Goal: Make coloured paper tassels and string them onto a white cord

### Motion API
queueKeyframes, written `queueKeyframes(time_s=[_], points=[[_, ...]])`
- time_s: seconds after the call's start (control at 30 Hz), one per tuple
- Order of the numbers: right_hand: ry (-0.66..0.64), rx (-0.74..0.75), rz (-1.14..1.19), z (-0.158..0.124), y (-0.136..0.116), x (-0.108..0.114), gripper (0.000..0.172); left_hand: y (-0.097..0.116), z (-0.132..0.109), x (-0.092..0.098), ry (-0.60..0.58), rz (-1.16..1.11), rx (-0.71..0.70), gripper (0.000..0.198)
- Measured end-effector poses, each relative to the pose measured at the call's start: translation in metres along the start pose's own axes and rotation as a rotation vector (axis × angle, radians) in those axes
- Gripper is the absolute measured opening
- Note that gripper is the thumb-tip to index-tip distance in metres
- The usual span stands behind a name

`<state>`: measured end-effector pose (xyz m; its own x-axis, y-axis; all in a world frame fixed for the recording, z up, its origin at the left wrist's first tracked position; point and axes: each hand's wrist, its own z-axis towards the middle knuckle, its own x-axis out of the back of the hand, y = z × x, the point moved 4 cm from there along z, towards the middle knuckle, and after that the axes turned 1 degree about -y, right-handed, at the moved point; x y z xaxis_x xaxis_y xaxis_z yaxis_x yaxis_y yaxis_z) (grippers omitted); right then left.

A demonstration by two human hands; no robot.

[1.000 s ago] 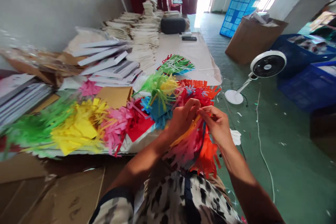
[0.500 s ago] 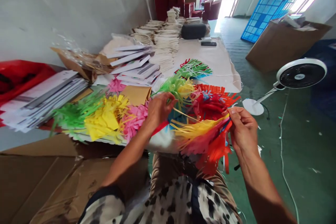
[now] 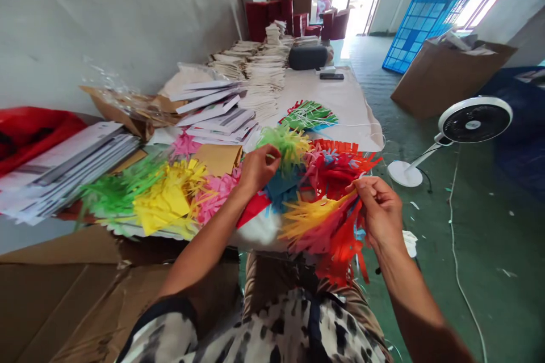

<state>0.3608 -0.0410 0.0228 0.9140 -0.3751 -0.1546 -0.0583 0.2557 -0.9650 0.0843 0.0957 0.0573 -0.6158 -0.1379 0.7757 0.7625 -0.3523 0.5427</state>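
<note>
Drawn further apart than a moment ago: left hand curled beside blue paper fringe, hold unclear; right-hand fingers pinched shut on yellow paper fringe.

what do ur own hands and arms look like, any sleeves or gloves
Both hands are bare: the left hand and the right hand show no gloves, rings or watch. The forearms are bare too. The short sleeve on the left arm is white with black blotches and has a dark hem. No cables or markings show.
</note>
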Motion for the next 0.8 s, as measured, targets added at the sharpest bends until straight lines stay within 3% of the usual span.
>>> queueKeyframes(time_s=[0.17, 0.33, 0.6, 0.7, 0.8], points=[[-0.023, -0.043, -0.023, -0.005, -0.004, 0.003, 0.028, 0.015, -0.001, -0.028, -0.078, 0.276, -0.414, 0.032], [0.026, -0.102, -0.026, -0.006, -0.007, 0.012, 0.034, 0.011, 0.007, -0.040, -0.252, 0.406, -0.701, 0.023], [0.065, -0.065, -0.033, -0.002, -0.005, 0.017, 0.034, 0.011, 0.027, -0.021, -0.187, 0.166, -0.587, 0.020], [0.059, -0.083, -0.020, -0.003, -0.004, 0.017, 0.035, 0.018, 0.027, -0.009, -0.085, 0.132, -0.535, 0.023], [0.058, -0.086, -0.002, -0.003, -0.004, 0.018, 0.035, 0.021, 0.024, -0.005, -0.112, 0.118, -0.596, 0.026]])
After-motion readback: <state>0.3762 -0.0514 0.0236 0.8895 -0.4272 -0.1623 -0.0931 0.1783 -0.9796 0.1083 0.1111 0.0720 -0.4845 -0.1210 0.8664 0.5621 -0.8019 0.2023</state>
